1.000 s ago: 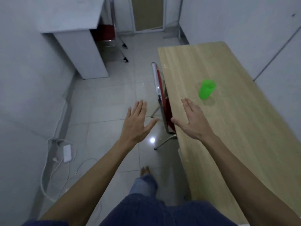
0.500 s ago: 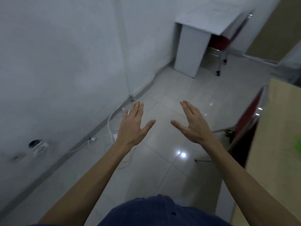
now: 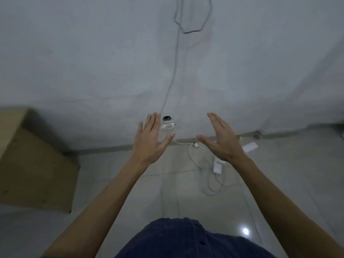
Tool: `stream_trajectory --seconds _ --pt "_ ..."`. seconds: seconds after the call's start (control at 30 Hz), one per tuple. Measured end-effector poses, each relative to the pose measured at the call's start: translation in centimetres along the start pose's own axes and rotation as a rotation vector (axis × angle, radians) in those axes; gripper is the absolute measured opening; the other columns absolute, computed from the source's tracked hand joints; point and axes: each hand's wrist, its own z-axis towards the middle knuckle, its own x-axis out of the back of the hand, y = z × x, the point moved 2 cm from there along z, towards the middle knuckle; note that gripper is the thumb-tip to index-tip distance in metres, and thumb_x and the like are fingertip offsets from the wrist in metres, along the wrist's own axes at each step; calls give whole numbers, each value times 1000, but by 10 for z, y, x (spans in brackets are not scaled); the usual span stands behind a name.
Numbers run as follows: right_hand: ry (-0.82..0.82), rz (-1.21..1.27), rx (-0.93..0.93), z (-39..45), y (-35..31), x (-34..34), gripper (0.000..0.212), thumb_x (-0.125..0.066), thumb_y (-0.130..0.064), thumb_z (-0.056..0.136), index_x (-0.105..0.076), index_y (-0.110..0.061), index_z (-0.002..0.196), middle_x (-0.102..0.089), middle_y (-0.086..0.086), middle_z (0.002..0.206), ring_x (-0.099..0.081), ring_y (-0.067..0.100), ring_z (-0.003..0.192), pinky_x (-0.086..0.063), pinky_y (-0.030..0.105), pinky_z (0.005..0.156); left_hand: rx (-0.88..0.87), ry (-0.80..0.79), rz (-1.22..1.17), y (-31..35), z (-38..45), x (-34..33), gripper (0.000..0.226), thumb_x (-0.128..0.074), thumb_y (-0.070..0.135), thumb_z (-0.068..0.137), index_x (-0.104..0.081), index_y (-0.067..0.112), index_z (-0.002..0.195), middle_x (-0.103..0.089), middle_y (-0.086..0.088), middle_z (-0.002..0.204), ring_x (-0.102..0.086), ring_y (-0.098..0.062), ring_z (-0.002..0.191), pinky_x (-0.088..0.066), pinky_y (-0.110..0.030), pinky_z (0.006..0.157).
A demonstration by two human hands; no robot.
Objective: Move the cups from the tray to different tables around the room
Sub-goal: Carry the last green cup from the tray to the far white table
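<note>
Both of my hands are out in front of me with nothing in them: the left hand point(image 3: 150, 140) has its fingers point(image 3: 152, 121) spread flat, and the right hand point(image 3: 222, 140) is just as slack, thumb splayed. No cup and no tray shows anywhere in this view, so I cannot say where they stand. I am facing a bare grey wall point(image 3: 93, 53) with a cable point(image 3: 172, 75) running down it to a socket point(image 3: 168, 123), and a white charger point(image 3: 217, 166) with looped cord lies on the tiled floor point(image 3: 130, 183) just beside my right wrist.

I judge this step to be the walk to fetch a cup. To do it well I should turn until the tray is in sight before reaching.

The corner of a wooden desk point(image 3: 28, 155) juts in on my left, so I would swing wide of it. The cords on the floor are a trip risk. The open tile between them and the desk is the clear lane.
</note>
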Motion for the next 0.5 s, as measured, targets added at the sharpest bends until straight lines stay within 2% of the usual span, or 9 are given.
stream_trajectory --seconds 0.07,0.2,0.4,0.5 --pt "-68 21 84 34 -43 -32 97 -49 -75 90 -22 -18 164 -24 2 171 -20 19 157 -20 39 128 105 51 12 -48 -14 24 94 -29 73 96 -21 10 165 -20 -7 173 -11 -21 162 -9 -46 131" --pt "-211 45 278 89 -127 -96 98 -44 -79 87 -23 -21 164 -26 -1 170 -23 18 156 -24 44 127 329 160 29 -131 -58 73 95 -28 75 96 -21 9 165 -20 -8 173 -12 -22 162 -11 -49 131" --pt "-370 69 547 154 -252 -195 90 -54 -67 95 -25 -17 163 -27 2 170 -23 18 156 -18 34 126 635 281 93 -244 -121 129 100 -23 80 95 -20 8 165 -20 -9 173 -11 -22 162 -11 -51 131" --pt "-455 88 632 185 -311 -246 92 -52 -68 93 -26 -15 163 -27 3 169 -24 18 156 -20 36 127 747 348 102 -301 -142 150 96 -29 77 97 -22 8 165 -23 -9 173 -13 -22 162 -12 -52 130"
